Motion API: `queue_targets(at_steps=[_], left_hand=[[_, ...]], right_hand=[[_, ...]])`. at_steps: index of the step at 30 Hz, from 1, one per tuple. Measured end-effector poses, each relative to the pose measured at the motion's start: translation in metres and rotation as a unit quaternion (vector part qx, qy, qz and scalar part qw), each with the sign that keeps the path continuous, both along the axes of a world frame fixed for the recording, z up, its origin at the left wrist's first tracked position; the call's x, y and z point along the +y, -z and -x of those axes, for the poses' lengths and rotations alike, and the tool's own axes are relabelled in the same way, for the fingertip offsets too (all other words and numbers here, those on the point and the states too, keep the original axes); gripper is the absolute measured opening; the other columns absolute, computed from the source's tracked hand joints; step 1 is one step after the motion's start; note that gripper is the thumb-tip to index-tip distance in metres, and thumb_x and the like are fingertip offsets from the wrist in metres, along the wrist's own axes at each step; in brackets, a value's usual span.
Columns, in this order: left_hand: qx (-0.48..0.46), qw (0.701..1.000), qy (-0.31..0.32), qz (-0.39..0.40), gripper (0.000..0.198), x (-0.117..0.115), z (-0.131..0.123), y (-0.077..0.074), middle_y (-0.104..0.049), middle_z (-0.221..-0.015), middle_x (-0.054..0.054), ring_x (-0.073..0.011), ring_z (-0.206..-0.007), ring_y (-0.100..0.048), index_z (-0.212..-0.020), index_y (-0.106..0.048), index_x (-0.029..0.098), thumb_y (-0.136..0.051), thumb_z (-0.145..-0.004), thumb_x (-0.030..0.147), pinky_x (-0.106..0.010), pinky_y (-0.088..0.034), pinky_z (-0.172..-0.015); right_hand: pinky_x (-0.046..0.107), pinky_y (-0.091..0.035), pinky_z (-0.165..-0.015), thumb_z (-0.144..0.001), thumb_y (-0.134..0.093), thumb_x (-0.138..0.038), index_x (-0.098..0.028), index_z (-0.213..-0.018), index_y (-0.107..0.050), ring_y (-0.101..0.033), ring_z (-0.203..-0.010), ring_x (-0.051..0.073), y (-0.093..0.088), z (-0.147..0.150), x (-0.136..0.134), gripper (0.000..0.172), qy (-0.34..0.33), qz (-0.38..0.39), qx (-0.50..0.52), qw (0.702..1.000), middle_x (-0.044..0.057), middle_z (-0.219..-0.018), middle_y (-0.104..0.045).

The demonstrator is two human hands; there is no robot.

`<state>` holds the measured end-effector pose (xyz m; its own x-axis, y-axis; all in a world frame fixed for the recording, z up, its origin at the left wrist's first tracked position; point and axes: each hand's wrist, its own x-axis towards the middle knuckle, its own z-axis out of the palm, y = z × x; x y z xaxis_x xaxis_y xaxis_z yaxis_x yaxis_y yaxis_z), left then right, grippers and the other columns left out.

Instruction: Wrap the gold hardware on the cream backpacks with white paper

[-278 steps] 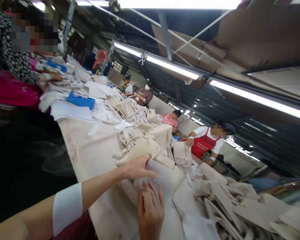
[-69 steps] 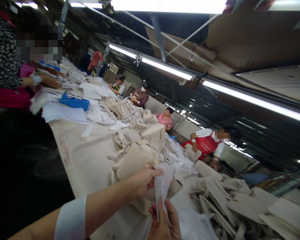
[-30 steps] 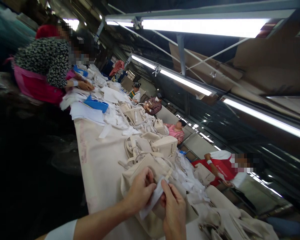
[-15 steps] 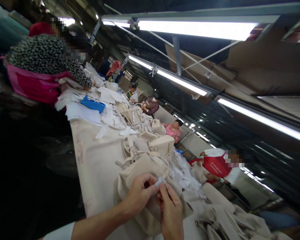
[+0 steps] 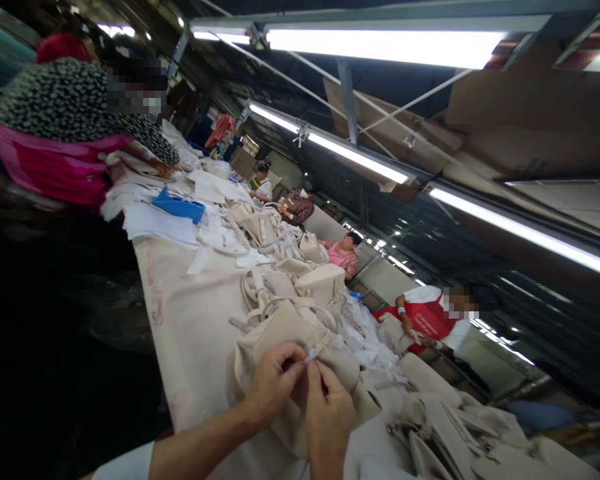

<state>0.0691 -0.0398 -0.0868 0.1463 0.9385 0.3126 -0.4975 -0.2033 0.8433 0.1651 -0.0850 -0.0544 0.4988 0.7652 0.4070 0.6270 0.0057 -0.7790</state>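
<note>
Both of my hands are pinched close together above a cream handbag [image 5: 260, 333] lying on the table. Between the fingertips of my left hand [image 5: 276, 377] and my right hand [image 5: 327, 403] is a small strip of thin white wrapping [image 5: 311, 356]. It seems to be around or beside the bag's strap; which of the two I cannot tell. The bag's handles [image 5: 300, 303] stand up just beyond my fingers. Part of the bag's front is hidden behind my hands.
Cream bags [image 5: 323, 283] and white paper [image 5: 160, 223] run along the slanting table [image 5: 190, 333]. A blue holder [image 5: 180, 205] lies on the paper. More bags [image 5: 445, 427] are piled at right. Co-workers stand around, one in a red apron [image 5: 433, 320], one in a patterned top [image 5: 55, 93].
My hands have shifted slightly left with the white strip still pinched between them. The whole view has moved a little. The co-worker in red has bent the arms closer over a bag.
</note>
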Motion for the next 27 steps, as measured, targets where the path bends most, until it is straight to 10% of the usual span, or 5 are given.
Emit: queue_targets(at_steps=[8, 17, 22, 25, 27], left_hand=[[-0.137, 0.976, 0.124, 0.112, 0.043, 0.004, 0.005, -0.002, -0.057, -0.062, 0.003, -0.0105, -0.059, -0.049, -0.067, -0.055, 0.017, -0.088, -0.053, 0.041, -0.021, -0.038, -0.058], [-0.035, 0.968, 0.177, 0.175, 0.044, 0.029, 0.0, -0.015, -0.068, -0.065, 0.0, -0.0122, -0.063, -0.058, -0.063, -0.068, 0.015, -0.093, -0.036, 0.039, -0.02, -0.046, -0.061], [0.017, 0.971, 0.146, 0.19, 0.048, 0.033, 0.001, -0.013, -0.071, -0.066, -0.003, -0.0127, -0.063, -0.06, -0.063, -0.067, 0.015, -0.093, -0.036, 0.044, -0.019, -0.047, -0.056], [0.036, 0.974, 0.134, 0.178, 0.04, 0.036, 0.001, -0.009, -0.07, -0.065, -0.002, -0.0129, -0.06, -0.059, -0.065, -0.069, 0.019, -0.089, -0.045, 0.047, -0.02, -0.042, -0.05], [0.041, 0.974, 0.13, 0.179, 0.034, 0.036, -0.001, -0.007, -0.071, -0.066, -0.002, -0.0133, -0.061, -0.06, -0.065, -0.068, 0.021, -0.086, -0.051, 0.046, -0.021, -0.039, -0.049]], right_hand=[[0.034, -0.053, -0.088, -0.066, -0.08, -0.049, -0.016, -0.09, -0.078, -0.068, -0.094, 0.025, 0.007, 0.012, 0.016, 0.042, -0.147, -0.034, 0.343, 0.927, 0.009, -0.094, -0.077], [0.029, -0.052, -0.085, -0.083, -0.056, -0.038, -0.019, -0.104, -0.074, -0.067, -0.091, 0.02, 0.002, 0.01, 0.028, 0.033, -0.151, -0.111, 0.207, 0.96, 0.004, -0.099, -0.075], [0.031, -0.049, -0.091, -0.085, -0.053, -0.042, -0.02, -0.096, -0.075, -0.066, -0.099, 0.022, -0.006, -0.056, -0.084, 0.034, 0.041, -0.065, -0.006, 0.997, 0.007, -0.103, -0.074], [0.036, -0.048, -0.089, -0.074, -0.054, -0.052, -0.025, -0.083, -0.076, -0.066, -0.094, 0.026, -0.002, -0.128, -0.19, 0.036, 0.352, 0.047, -0.046, 0.934, 0.007, -0.095, -0.075], [0.044, -0.048, -0.078, -0.066, -0.059, -0.051, -0.024, -0.065, -0.074, -0.065, -0.082, 0.034, 0.006, -0.166, -0.251, 0.03, 0.445, 0.101, -0.023, 0.889, 0.013, -0.073, -0.072]])
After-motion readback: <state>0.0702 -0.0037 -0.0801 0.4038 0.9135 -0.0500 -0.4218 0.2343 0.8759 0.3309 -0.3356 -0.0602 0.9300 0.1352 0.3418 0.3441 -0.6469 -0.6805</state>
